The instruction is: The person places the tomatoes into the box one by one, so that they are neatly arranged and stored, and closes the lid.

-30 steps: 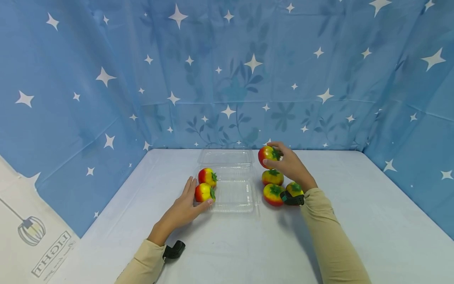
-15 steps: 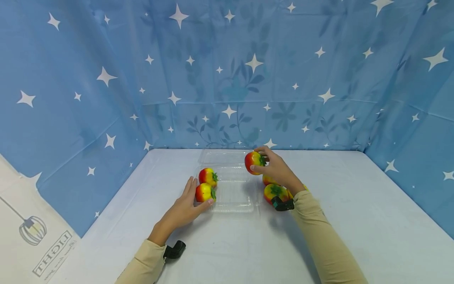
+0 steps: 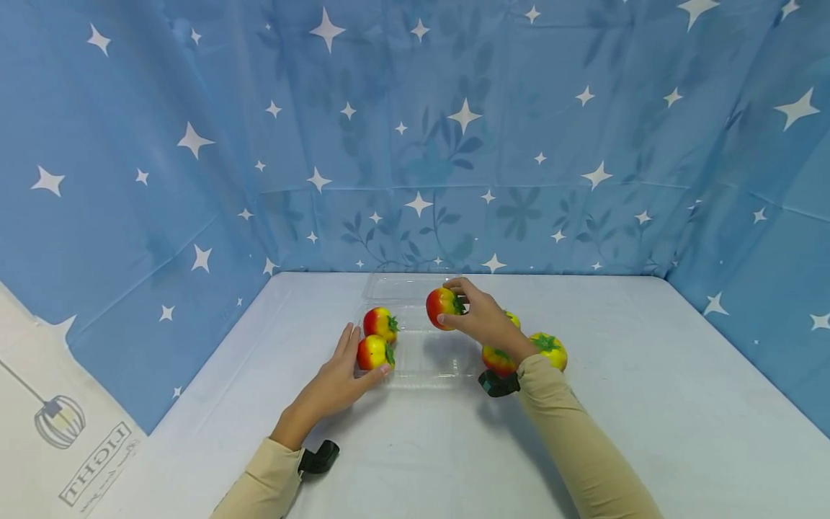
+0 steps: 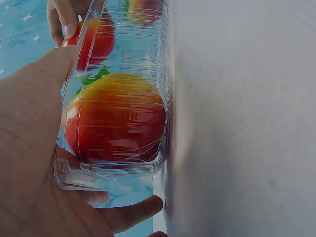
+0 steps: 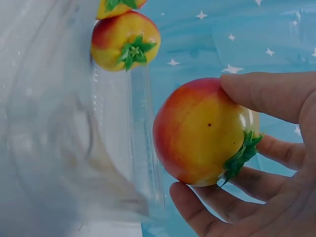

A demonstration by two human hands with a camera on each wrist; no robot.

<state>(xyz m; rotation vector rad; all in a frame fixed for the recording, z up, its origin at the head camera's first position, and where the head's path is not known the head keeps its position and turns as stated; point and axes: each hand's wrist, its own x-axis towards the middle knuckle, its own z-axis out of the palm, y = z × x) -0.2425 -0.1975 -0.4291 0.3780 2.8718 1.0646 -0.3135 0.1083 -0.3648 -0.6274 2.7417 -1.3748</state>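
Observation:
My right hand (image 3: 485,318) grips a red-and-yellow persimmon (image 3: 439,308) with a green calyx, thumb on one side and fingers on the other. It overlaps the right part of a clear plastic clamshell box (image 3: 424,367), whose lid (image 3: 402,287) lies folded back. Two persimmons stand inside along the left wall: a rear persimmon (image 3: 379,324) and a front persimmon (image 3: 372,352). My left hand (image 3: 333,382) rests against the box's front left corner, fingers straight along its side and thumb at the front. Close up in the left wrist view, the front persimmon (image 4: 118,123) shows through the ribbed wall.
Right of the box, several more persimmons sit together on the white table (image 3: 415,461), partly behind my right wrist; one persimmon (image 3: 549,349) shows at their right. A blue star-patterned curtain (image 3: 415,144) closes off the back and sides.
My right hand has carried its persimmon leftward and somewhat nearer, from over the loose persimmons to over the box. The left hand and the two persimmons beside it have stayed put.

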